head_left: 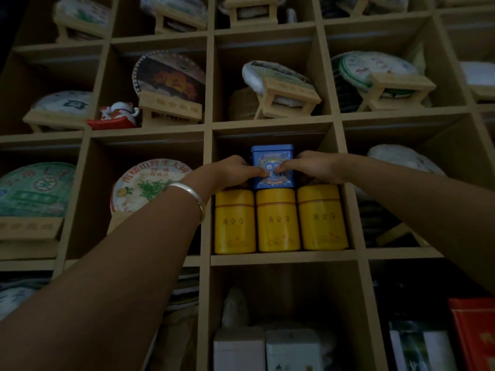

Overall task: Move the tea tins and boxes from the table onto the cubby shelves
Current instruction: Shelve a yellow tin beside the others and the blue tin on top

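Note:
A blue square tea tin stands on top of the middle one of three yellow round tins in a central cubby of the wooden shelf. My left hand grips the blue tin from its left side, and my right hand grips it from the right. Both thumbs press on the tin's front face and almost touch each other. A silver bangle circles my left wrist. The table is out of view.
Neighbouring cubbies hold wrapped round tea cakes on small wooden stands. A red and white cat figurine sits one row up on the left. White boxes fill the cubby below; a red tin stands at the lower right.

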The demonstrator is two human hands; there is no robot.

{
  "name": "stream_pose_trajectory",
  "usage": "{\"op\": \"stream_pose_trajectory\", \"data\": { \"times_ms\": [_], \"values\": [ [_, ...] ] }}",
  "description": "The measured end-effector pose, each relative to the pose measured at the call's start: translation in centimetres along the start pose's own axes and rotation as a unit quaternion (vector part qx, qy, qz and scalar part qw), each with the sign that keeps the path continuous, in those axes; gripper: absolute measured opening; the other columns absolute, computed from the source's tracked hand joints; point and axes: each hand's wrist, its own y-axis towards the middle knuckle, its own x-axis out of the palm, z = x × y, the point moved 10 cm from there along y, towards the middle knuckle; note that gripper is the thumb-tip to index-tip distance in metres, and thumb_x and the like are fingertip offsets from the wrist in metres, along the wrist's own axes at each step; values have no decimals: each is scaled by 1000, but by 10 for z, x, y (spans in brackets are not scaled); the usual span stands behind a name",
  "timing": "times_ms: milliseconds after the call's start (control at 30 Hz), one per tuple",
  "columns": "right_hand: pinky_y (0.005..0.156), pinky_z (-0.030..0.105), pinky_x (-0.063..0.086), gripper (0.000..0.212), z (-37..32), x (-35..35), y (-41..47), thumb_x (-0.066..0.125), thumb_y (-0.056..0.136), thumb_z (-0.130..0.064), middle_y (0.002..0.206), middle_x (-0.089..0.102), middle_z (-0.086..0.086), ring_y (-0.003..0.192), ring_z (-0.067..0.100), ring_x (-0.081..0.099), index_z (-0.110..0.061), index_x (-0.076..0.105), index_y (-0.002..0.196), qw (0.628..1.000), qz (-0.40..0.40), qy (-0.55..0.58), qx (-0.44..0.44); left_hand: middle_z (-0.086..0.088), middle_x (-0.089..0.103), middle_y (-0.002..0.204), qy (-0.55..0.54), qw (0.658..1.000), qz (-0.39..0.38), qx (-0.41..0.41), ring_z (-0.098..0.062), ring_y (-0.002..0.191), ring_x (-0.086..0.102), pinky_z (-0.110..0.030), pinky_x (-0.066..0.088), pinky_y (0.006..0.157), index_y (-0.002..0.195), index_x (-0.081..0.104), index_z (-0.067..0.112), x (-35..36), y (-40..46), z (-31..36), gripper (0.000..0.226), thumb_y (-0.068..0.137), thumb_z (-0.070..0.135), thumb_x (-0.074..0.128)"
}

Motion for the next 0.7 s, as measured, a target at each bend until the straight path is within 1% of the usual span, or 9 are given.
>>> {"op": "stream_pose_trajectory", "data": {
  "times_ms": [67, 133, 200, 267, 333, 400, 467, 600, 700],
  "values": [
    [84, 38, 50, 59, -1, 0, 0, 70, 78, -47, 116, 65, 6, 104, 22, 62, -15, 55, 125, 1000, 6, 5, 2, -2, 65, 106, 1, 1000, -1, -2, -15, 93, 65, -28, 51, 67, 109, 58, 18, 2, -1, 2, 43, 77, 43, 74],
    [95, 43, 48, 65, -1, -1, -1, 71, 77, -47, 121, 63, 7, 108, 25, 60, -13, 52, 129, 1000, 15, 3, 4, -1, 65, 104, -4, 1000, -5, -6, -15, 91, 64, -26, 50, 62, 108, 58, 18, 2, -2, 3, 41, 78, 42, 73],
    [101, 46, 45, 67, -2, -1, -2, 71, 78, -46, 124, 61, 8, 111, 26, 59, -12, 50, 131, 1000, 21, 1, 5, -1, 66, 103, -3, 1000, -11, -7, -15, 90, 65, -26, 49, 61, 106, 58, 18, 2, -3, 3, 38, 79, 41, 73],
    [97, 44, 47, 66, -4, 0, -3, 71, 78, -45, 123, 61, 8, 109, 25, 59, -9, 50, 129, 1000, 20, 2, 3, -1, 66, 103, -5, 1000, -14, -7, -15, 92, 65, -28, 49, 63, 105, 59, 19, 3, -4, 3, 35, 80, 40, 72],
    [81, 37, 51, 61, -5, -1, -4, 72, 77, -45, 117, 63, 6, 103, 22, 61, -9, 52, 122, 1000, 18, 4, 4, -1, 65, 104, -7, 1000, -10, -4, -16, 93, 64, -28, 50, 65, 107, 58, 18, 3, -4, 4, 37, 80, 39, 72],
    [71, 32, 47, 58, -5, 0, -4, 72, 77, -45, 114, 64, 5, 101, 21, 61, -12, 54, 121, 1000, 12, 5, 6, -1, 65, 103, -4, 1000, -4, -1, -16, 93, 64, -28, 49, 65, 110, 58, 17, 3, -4, 5, 40, 80, 39, 72],
    [70, 32, 46, 56, -4, 1, -2, 72, 77, -45, 114, 65, 5, 101, 21, 61, -15, 56, 121, 1000, 9, 5, 10, 0, 64, 102, -3, 1000, -4, 1, -15, 92, 63, -27, 49, 63, 109, 58, 17, 3, -4, 5, 38, 81, 39, 72],
    [68, 32, 46, 43, -3, 1, -1, 71, 78, -46, 109, 66, 3, 98, 19, 61, -19, 57, 110, 1000, 11, 4, 19, 0, 64, 99, 4, 1000, -5, -4, -16, 90, 63, -27, 47, 62, 112, 58, 16, 3, -4, 6, 40, 83, 40, 69],
    [69, 32, 47, 42, -2, 3, -1, 70, 79, -46, 111, 65, 4, 98, 20, 62, -19, 58, 109, 1000, 12, 2, 18, 0, 63, 98, 5, 1000, -7, -11, -15, 89, 62, -27, 46, 61, 103, 57, 19, 5, -4, 6, 30, 84, 39, 68]
  ]
}}
